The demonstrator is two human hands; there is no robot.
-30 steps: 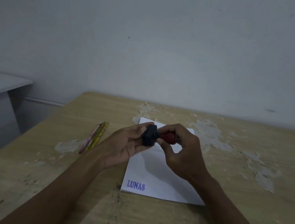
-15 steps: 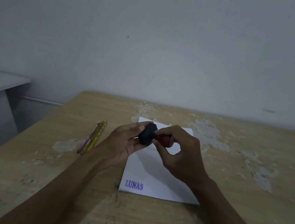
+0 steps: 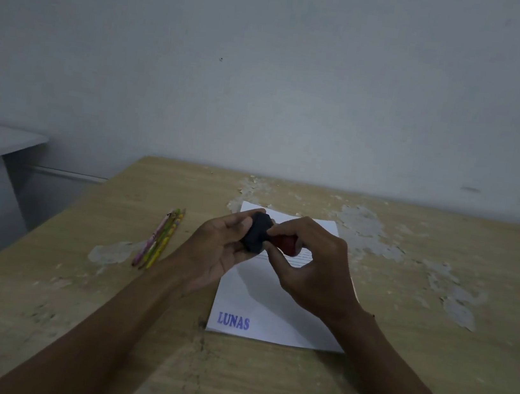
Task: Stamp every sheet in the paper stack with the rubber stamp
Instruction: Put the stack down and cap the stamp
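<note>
Holding the rubber stamp (image 3: 267, 240) above the far half of the paper stack (image 3: 274, 302), both hands grip it: left hand (image 3: 222, 251) curled round the dark base, right hand (image 3: 312, 267) pinching the red handle. Top sheet bears a blue "LUNAS" mark (image 3: 233, 321) at its near-left corner. Pencils (image 3: 161, 238) lie left of the stack on the worn wooden table (image 3: 435, 321)

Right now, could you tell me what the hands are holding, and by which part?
Both hold the stamp above the paper: the left hand grips its black base, and the right hand grips its red handle.
</note>
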